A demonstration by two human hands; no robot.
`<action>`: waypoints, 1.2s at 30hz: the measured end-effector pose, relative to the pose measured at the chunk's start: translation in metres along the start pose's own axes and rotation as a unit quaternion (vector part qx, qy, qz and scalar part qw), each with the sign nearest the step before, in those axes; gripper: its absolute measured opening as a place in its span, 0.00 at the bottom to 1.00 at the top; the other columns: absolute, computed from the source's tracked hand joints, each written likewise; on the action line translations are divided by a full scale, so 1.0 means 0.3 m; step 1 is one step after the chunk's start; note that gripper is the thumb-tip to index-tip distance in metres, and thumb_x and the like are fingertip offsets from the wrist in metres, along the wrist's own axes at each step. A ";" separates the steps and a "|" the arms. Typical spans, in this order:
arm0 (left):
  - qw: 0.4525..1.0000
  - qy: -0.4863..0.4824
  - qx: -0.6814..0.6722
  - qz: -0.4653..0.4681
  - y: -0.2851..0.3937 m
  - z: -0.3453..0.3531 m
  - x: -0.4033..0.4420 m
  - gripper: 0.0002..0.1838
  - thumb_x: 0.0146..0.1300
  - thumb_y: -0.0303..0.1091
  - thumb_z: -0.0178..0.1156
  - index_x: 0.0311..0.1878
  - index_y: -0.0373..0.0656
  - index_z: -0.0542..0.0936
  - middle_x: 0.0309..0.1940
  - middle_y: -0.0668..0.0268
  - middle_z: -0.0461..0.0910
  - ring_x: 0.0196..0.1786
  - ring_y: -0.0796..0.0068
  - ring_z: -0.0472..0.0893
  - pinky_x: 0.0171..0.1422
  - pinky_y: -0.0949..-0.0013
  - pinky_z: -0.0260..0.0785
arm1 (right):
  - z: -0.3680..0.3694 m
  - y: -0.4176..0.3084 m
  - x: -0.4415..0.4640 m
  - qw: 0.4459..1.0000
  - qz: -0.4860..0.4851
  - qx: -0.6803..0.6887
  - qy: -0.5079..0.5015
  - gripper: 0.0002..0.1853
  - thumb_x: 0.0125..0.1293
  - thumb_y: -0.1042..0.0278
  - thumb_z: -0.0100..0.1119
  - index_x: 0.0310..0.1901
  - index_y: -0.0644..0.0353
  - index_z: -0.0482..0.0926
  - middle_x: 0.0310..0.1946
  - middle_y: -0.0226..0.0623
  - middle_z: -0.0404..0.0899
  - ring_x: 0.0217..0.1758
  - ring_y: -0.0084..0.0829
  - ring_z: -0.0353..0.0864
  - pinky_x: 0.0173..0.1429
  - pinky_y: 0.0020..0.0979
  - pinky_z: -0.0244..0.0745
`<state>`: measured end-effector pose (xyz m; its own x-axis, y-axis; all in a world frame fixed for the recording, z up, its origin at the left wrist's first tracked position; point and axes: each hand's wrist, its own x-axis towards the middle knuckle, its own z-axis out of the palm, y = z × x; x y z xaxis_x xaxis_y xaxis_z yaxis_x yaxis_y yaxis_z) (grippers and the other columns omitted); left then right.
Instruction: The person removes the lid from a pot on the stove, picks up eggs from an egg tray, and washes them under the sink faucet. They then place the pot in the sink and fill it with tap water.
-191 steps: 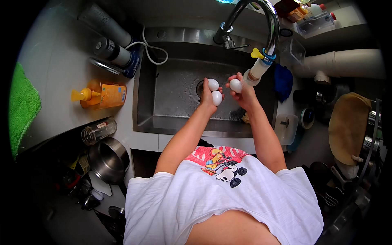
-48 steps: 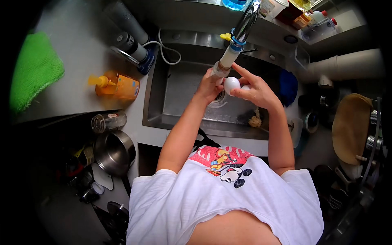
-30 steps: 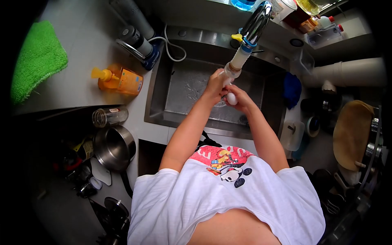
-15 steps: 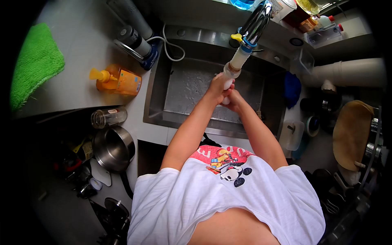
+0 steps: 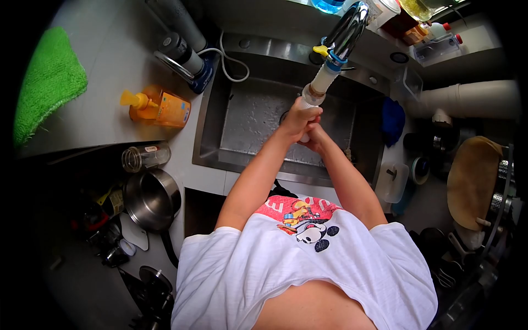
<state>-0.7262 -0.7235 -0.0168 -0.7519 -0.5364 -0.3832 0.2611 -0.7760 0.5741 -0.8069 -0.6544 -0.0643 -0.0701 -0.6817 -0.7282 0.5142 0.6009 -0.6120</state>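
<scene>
My left hand (image 5: 298, 118) is closed around a white egg just below the nozzle (image 5: 314, 92) of the faucet (image 5: 350, 30). Right beside and below it, my right hand (image 5: 315, 137) is closed too, and the fingers of both hands touch. A bit of white egg (image 5: 304, 137) shows between the palms, on the right hand's side. Most of the eggs' surface is hidden by my fingers, so their number cannot be told. Both hands are over the steel sink (image 5: 253, 115).
Left of the sink stand an orange soap bottle (image 5: 168, 109), a glass jar (image 5: 147, 157), a steel pot (image 5: 153, 199) and a green cloth (image 5: 49, 85). A blue cloth (image 5: 392, 122) and a plastic container (image 5: 392, 182) are on the right.
The hands were apart at first, with two eggs in the left and one in the right. They have come together under the nozzle, and the fingers now cover most of the eggs.
</scene>
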 end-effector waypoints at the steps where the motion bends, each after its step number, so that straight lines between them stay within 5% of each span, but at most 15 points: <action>1: 1.000 -0.006 -0.013 -0.017 -0.004 -0.014 0.006 0.13 0.57 0.31 0.56 0.44 0.42 0.68 0.30 0.65 0.73 0.25 0.79 0.73 0.21 0.81 0.64 | -0.010 0.004 0.004 1.000 -0.001 0.000 0.001 0.16 0.63 0.47 0.44 0.45 0.45 0.71 0.41 0.24 0.75 0.42 0.24 0.75 0.41 0.31 0.74; 6: 0.987 -0.068 -0.120 -0.080 -0.005 -0.091 0.011 0.17 0.59 0.42 0.52 0.46 0.42 0.68 0.33 0.65 0.75 0.19 0.82 0.65 0.16 0.82 0.52 | -0.015 -0.025 -0.008 0.998 0.054 0.004 0.021 0.13 0.63 0.55 0.43 0.42 0.50 0.73 0.34 0.27 0.77 0.35 0.24 0.76 0.36 0.29 0.73; 9: 0.990 -0.019 -0.132 -0.042 0.012 -0.047 -0.025 0.19 0.64 0.45 0.45 0.51 0.42 0.68 0.36 0.62 0.75 0.24 0.77 0.72 0.19 0.80 0.62 | -0.001 -0.021 -0.018 0.998 0.029 0.021 0.042 0.13 0.64 0.55 0.42 0.42 0.49 0.73 0.34 0.27 0.77 0.34 0.23 0.76 0.34 0.27 0.73; 11: 0.995 0.070 -0.064 -0.023 0.047 0.015 -0.074 0.21 0.68 0.44 0.39 0.57 0.40 0.64 0.41 0.56 0.75 0.36 0.69 0.78 0.24 0.77 0.70 | -0.009 -0.021 -0.017 1.000 0.017 -0.004 0.025 0.13 0.64 0.54 0.41 0.43 0.49 0.72 0.35 0.27 0.76 0.35 0.23 0.76 0.34 0.27 0.73; 12: 0.995 0.071 -0.065 -0.023 0.045 0.008 -0.075 0.21 0.68 0.44 0.39 0.57 0.40 0.64 0.41 0.56 0.75 0.36 0.69 0.78 0.24 0.77 0.70 | -0.011 -0.019 -0.016 1.000 0.006 -0.030 0.007 0.14 0.64 0.54 0.40 0.44 0.48 0.72 0.37 0.27 0.76 0.36 0.23 0.76 0.34 0.27 0.74; 14: 0.997 0.007 -0.068 -0.026 0.037 -0.015 -0.076 0.22 0.68 0.46 0.40 0.58 0.40 0.62 0.41 0.59 0.74 0.45 0.68 0.78 0.40 0.69 0.75 | -0.006 -0.016 -0.019 0.999 -0.002 -0.030 0.020 0.15 0.65 0.53 0.40 0.46 0.48 0.71 0.39 0.28 0.75 0.37 0.24 0.76 0.35 0.28 0.74; 23: 0.999 -0.044 -0.011 0.004 -0.055 -0.079 -0.001 0.35 0.56 0.61 0.50 0.56 0.40 0.66 0.46 0.60 0.74 0.50 0.65 0.75 0.50 0.65 0.73 | -0.031 -0.024 -0.027 0.998 -0.003 -0.055 0.044 0.16 0.65 0.55 0.39 0.50 0.49 0.69 0.42 0.30 0.74 0.39 0.25 0.76 0.37 0.28 0.75; 27: 0.997 -0.027 -0.066 -0.034 -0.030 -0.059 -0.021 0.32 0.58 0.57 0.53 0.56 0.40 0.65 0.45 0.60 0.74 0.49 0.64 0.75 0.52 0.61 0.73 | -0.054 -0.011 -0.009 0.998 -0.012 -0.057 0.034 0.15 0.65 0.53 0.42 0.47 0.49 0.71 0.40 0.30 0.75 0.36 0.24 0.77 0.35 0.27 0.75; 29: 0.993 0.020 -0.112 -0.023 -0.006 -0.021 -0.046 0.27 0.61 0.55 0.51 0.53 0.42 0.65 0.38 0.61 0.73 0.41 0.65 0.78 0.41 0.63 0.77 | -0.048 -0.012 -0.011 0.998 -0.015 -0.052 0.033 0.15 0.65 0.53 0.42 0.47 0.48 0.71 0.39 0.29 0.76 0.36 0.24 0.77 0.34 0.26 0.75; 33: 0.991 0.040 -0.130 -0.008 -0.001 0.003 -0.054 0.23 0.62 0.49 0.52 0.53 0.44 0.65 0.39 0.61 0.73 0.39 0.68 0.78 0.36 0.69 0.77 | -0.008 -0.032 -0.043 0.998 -0.025 -0.044 0.031 0.13 0.64 0.54 0.43 0.45 0.49 0.72 0.38 0.28 0.76 0.36 0.23 0.77 0.31 0.25 0.74; 35: 0.996 0.016 0.079 0.044 -0.027 -0.027 -0.021 0.21 0.59 0.43 0.56 0.52 0.45 0.67 0.41 0.60 0.75 0.39 0.71 0.78 0.35 0.71 0.77 | -0.048 0.007 0.010 0.999 -0.018 -0.035 0.009 0.13 0.64 0.55 0.43 0.44 0.49 0.72 0.37 0.28 0.76 0.35 0.23 0.77 0.31 0.25 0.73; 36: 0.996 0.016 0.079 0.044 -0.019 -0.022 -0.020 0.21 0.59 0.43 0.56 0.52 0.45 0.67 0.41 0.60 0.75 0.39 0.71 0.78 0.35 0.71 0.77 | -0.058 0.018 0.027 1.000 -0.012 -0.025 -0.012 0.12 0.64 0.55 0.43 0.44 0.49 0.72 0.37 0.27 0.76 0.35 0.23 0.77 0.32 0.26 0.73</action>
<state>-0.7190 -0.7181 -0.0226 -0.7096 -0.6130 -0.3474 0.2251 -0.6644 0.7127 -0.8195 -0.6494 -0.0787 -0.0623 -0.7059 -0.7056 0.4691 0.6033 -0.6450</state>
